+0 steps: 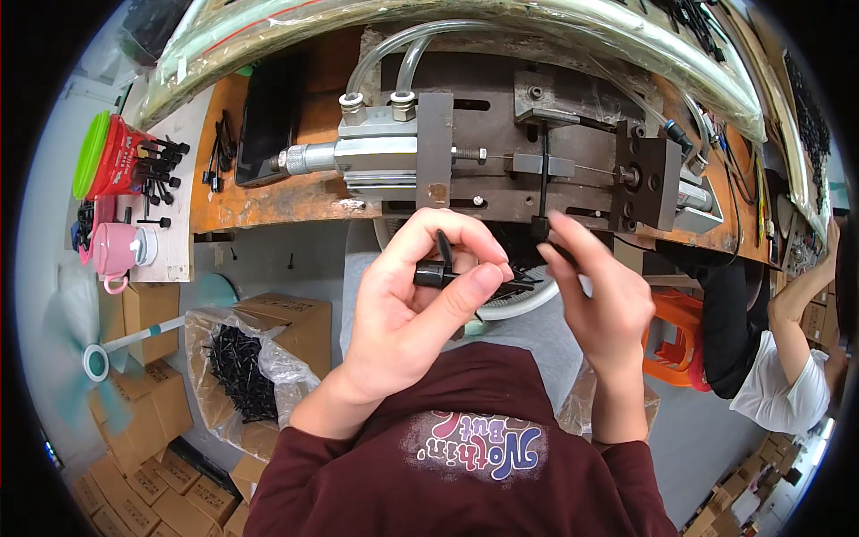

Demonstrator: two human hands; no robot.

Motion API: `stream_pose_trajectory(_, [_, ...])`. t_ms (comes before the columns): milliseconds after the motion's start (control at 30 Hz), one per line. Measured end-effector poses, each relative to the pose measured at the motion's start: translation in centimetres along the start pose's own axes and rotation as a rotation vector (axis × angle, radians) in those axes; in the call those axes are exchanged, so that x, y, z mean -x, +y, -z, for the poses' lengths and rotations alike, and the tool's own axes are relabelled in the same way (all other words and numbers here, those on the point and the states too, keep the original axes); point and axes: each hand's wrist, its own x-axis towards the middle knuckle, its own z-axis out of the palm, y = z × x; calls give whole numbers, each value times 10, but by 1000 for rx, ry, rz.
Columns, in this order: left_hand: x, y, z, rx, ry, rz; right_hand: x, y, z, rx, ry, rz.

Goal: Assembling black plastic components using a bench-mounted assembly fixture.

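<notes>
A pneumatic clamping fixture (pixel 438 152) stands on the bench in front of me, with a metal cylinder on its left side. Across its middle lies a thin black rod (pixel 544 170) with a block-shaped head hanging over the front edge. My right hand (pixel 604 300) has thumb and index finger closed at that head. In front of the fixture, left of the rod, my left hand (pixel 416 309) is curled around several black plastic parts (pixel 432 273), their ends poking out between the fingers. Partly hidden behind my hands, a pale round basket (pixel 523 307) on my lap holds more black pieces.
On the left shelf stand a red tub with a green rim (pixel 112 157), a pink cup (pixel 114 249) and loose black parts. Below are a plastic-lined box of black pieces (pixel 242 371) and a fan (pixel 95 362). An orange stool (pixel 673 345) and another person (pixel 787 380) are at right.
</notes>
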Motion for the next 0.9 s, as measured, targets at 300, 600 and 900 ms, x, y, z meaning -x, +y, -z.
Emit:
stream_pose_trajectory(300, [3,0,-5,143,-93,117,14,-26,19,-1315,145,-540])
stream_pose_trajectory(600, [6,-2,-7,131,-98,64,17,-29,19,-1267,131,-534])
stream_pose_trajectory(900, [5,-6,-6,128,-139,21,21,-30,16,-1180,179,-513])
